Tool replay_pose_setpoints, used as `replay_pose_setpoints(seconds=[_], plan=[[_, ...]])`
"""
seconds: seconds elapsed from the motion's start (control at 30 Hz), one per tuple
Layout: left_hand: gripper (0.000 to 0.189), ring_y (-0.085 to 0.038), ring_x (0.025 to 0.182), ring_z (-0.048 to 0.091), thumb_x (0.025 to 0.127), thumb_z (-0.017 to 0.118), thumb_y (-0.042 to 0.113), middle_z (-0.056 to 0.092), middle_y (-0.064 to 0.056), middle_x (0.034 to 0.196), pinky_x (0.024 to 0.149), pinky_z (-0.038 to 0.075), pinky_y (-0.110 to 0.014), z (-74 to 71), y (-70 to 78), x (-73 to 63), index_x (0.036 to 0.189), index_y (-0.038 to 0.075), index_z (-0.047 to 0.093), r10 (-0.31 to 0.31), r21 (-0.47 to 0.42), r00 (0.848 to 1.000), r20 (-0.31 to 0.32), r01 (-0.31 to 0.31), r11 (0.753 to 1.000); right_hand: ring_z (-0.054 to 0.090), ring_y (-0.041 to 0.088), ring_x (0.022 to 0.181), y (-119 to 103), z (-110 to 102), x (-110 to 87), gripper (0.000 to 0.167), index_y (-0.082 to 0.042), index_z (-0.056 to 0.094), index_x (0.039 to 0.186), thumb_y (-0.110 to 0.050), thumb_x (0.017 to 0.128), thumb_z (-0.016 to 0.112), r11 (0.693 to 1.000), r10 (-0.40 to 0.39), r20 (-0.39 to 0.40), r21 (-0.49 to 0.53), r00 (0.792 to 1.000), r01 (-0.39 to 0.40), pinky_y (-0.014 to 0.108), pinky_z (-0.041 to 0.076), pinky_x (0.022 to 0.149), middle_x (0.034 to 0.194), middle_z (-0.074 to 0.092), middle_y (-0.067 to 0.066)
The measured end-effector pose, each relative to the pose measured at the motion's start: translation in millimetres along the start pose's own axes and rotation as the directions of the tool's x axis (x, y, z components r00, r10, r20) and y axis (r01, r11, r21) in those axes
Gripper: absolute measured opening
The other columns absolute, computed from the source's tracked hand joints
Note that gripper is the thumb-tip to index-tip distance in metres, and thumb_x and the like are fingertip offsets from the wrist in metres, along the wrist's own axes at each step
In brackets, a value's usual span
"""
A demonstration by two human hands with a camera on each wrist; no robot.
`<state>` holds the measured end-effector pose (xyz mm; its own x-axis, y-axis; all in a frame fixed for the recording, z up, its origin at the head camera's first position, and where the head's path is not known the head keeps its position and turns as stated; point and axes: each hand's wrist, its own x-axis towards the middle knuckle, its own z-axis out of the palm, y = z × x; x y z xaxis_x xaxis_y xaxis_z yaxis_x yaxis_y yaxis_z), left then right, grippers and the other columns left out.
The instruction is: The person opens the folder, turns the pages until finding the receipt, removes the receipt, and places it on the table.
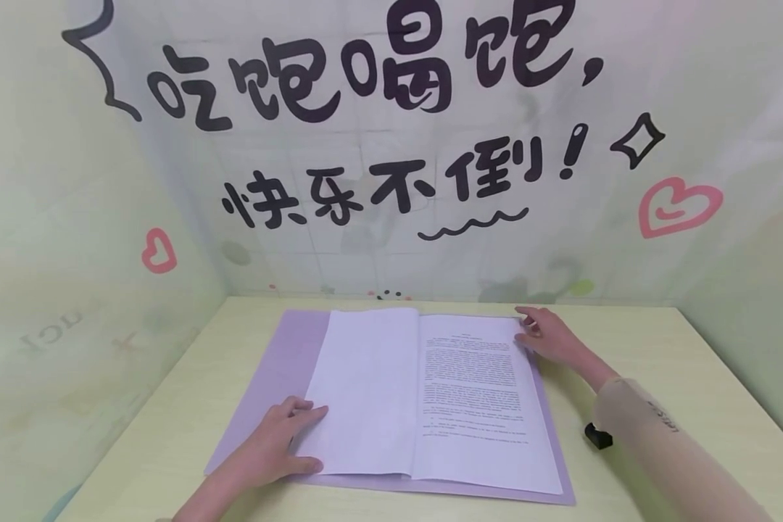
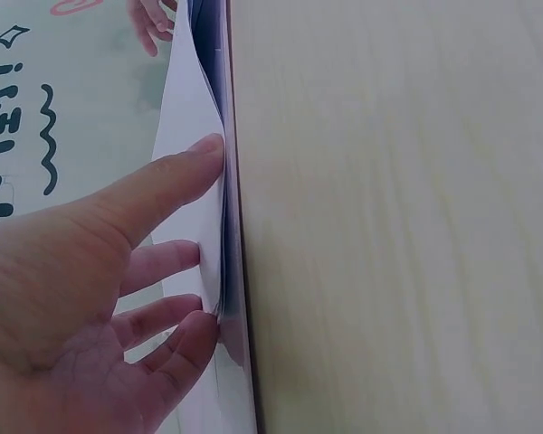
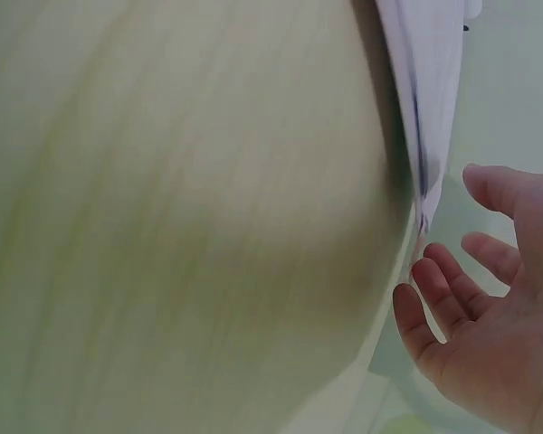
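here, both hands [image 1: 267,444] [image 1: 549,336] flank white pages [image 1: 365,391] on a purple folder [image 1: 267,380].

Start at the middle of the head view. The folder [image 1: 261,391] at six o'clock is light purple. The blank page [image 1: 365,384], between six and seven, is plain white. The printed page [image 1: 473,391] at five is white with rows of little black print. The table [image 1: 150,435] is pale yellow with soft wood stripes. The wall [image 1: 339,268] is whitish green. Fat words [image 1: 419,65] at twelve, the star [image 1: 638,141] and wavy line [image 1: 473,225] at two are black. Hearts [image 1: 681,207] at three and nine are pink. At four, the sleeve [image 1: 665,449] is beige with dark letters, and the block [image 1: 598,436] is black.
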<state>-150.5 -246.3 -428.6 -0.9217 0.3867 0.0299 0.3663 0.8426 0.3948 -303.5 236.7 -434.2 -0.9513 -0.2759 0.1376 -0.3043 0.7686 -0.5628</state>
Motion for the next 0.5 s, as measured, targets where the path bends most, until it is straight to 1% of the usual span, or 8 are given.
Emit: replay_pose_setpoints(seconds=[0.2, 0.4, 0.5], plan=[[0.078, -0.035, 0.118, 0.051, 0.07, 0.085, 0.04, 0.053, -0.015, 0.134, 0.095, 0.049, -0.053, 0.8, -0.4, 0.2, 0.138, 0.01, 0.058, 0.005, 0.009, 1.0, 0.001, -0.005, 1.0, 0.059, 0.041, 0.105, 6.4, -0.2, -3.7, 0.058, 0.009, 0.046, 0.14, -0.015, 0.091, 0.067, 0.999, -0.033, 0.035, -0.029, 0.999, 0.034, 0.056, 0.049, 0.093, 0.116, 0.058, 0.029], [0.078, -0.032, 0.114, 0.052, 0.07, 0.085, 0.04, 0.054, -0.015, 0.131, 0.092, 0.05, -0.049, 2.3, -1.8, 0.2, 0.136, 0.009, 0.059, 0.031, 0.036, 0.999, -0.018, -0.03, 0.999, 0.054, 0.041, 0.109, 8.6, -0.1, -5.7, 0.058, 0.005, 0.051, 0.138, -0.02, 0.09, 0.07, 0.998, -0.025, 0.07, -0.056, 0.997, 0.029, 0.057, 0.046, 0.092, 0.122, 0.056, 0.029], [0.077, -0.032, 0.114, 0.052, 0.07, 0.085, 0.039, 0.054, -0.014, 0.131, 0.091, 0.05, -0.048, 2.0, -2.6, 0.5, 0.137, 0.009, 0.058, 0.03, 0.043, 0.999, -0.022, -0.029, 0.999, 0.051, 0.042, 0.112, 9.1, 0.4, -5.1, 0.06, 0.002, 0.051, 0.14, -0.023, 0.089, 0.072, 0.996, -0.013, 0.081, -0.088, 0.997, 0.02, 0.056, 0.045, 0.093, 0.125, 0.054, 0.03]])
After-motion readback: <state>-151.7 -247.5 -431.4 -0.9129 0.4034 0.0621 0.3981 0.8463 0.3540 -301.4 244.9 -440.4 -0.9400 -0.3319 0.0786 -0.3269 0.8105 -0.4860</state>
